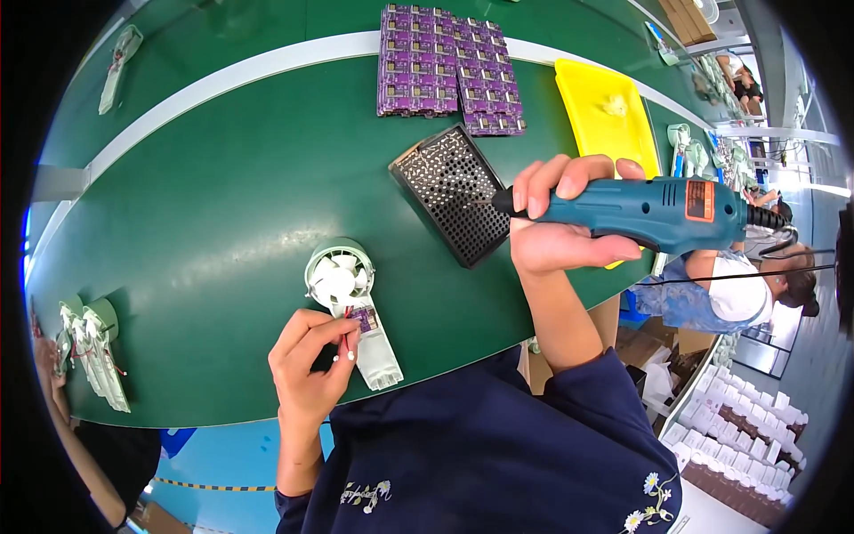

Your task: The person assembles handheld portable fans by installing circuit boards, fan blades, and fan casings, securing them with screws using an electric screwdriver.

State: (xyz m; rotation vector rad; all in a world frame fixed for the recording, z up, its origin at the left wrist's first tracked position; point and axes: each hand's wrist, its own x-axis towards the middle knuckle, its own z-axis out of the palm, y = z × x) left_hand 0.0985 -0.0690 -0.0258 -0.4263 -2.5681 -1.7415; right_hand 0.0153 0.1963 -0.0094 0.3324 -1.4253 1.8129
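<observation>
My right hand (569,214) is wrapped round a teal electric screwdriver (658,209) with a black nose and cord. Its bit points left, over a black perforated screw tray (464,233) with many small screws in its holes. At the table's near edge lies a pale green handheld fan (338,277) with white blades and an opened handle. A small purple circuit board (366,320) sits at the top of that handle. My left hand (307,360) pinches thin red wires (347,343) beside the board; small white plugs show below the fingertips.
Stacked purple circuit board panels (418,62) stand at the far side of the green table (205,240). A yellow tray (583,107) is at the right. More fan parts (98,351) lie at left, near another person's arm (80,454). Other people sit at right.
</observation>
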